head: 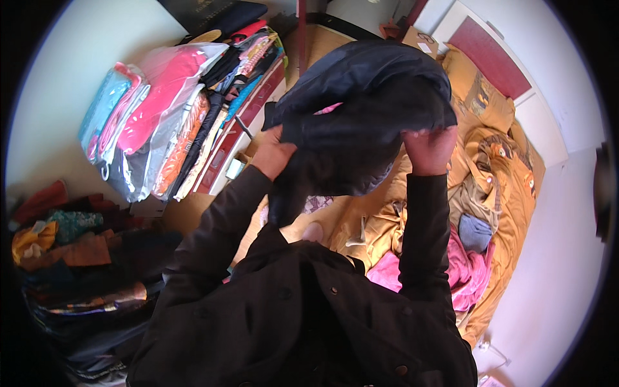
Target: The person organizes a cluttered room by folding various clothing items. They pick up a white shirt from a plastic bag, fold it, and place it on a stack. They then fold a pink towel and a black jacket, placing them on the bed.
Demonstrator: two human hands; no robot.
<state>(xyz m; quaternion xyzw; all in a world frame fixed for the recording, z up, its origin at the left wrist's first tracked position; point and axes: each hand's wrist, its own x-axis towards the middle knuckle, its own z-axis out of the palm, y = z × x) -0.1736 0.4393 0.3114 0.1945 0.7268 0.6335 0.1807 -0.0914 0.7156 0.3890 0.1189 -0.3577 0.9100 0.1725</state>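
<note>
A dark garment [348, 145], black and navy, hangs raised in front of me, bunched and partly blurred. My left hand [274, 154] grips its edge on the left side. Its right edge is held by my right hand [429, 149], whose fingers are partly hidden by the cloth. A small bit of pink shows through a gap in the folds. Both my arms are in dark sleeves, stretched forward over the floor.
To the left, folded textiles and clear plastic bags [164, 96] lie on a red and white cabinet [222, 162]. A pile of clothes [87, 246] stands lower left. On the right is a bed with orange bedding [515, 193], a pink cloth [466, 280] and a folded blue cloth [475, 233].
</note>
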